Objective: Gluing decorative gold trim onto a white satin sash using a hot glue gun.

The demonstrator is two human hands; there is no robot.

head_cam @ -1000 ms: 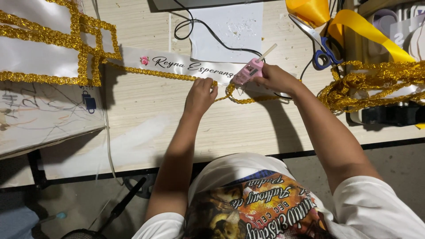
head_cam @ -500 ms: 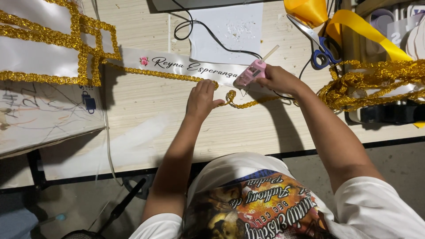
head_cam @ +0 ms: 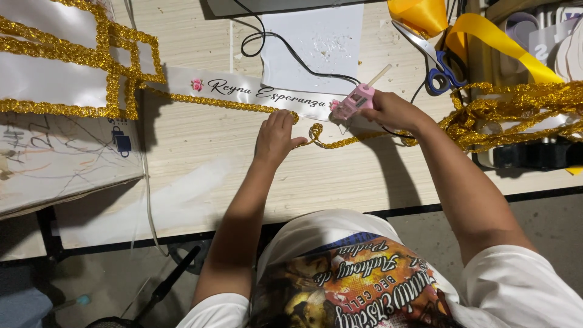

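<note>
Your right hand (head_cam: pixel 395 110) is wrapped around the pink glue gun (head_cam: pixel 355 102), its nozzle aimed down at the lower edge of the white sash (head_cam: pixel 243 91), just beside where your left fingers work. Your left hand (head_cam: pixel 276 135) lies flat with the fingers spread a little, fingertips pressing the gold trim (head_cam: pixel 231 104) against the sash edge; it pins rather than grasps.

Out from your left fingertips, away from the glue gun, the trim already lies snug along the sash's lower edge, so that stretch looks glued. Between your two hands the trim curls into a small loose loop (head_cam: pixel 316 130) on the wooden table (head_cam: pixel 200 164), and beyond your right hand it trails off into a tangled gold pile (head_cam: pixel 510 112). The sash under and past the glue gun shows no trim attached, so that part looks left to do. By my judgement you are somewhere around the middle of this edge.

Beyond your right hand lie blue-handled scissors (head_cam: pixel 440 70) and yellow ribbon (head_cam: pixel 486 36).
</note>
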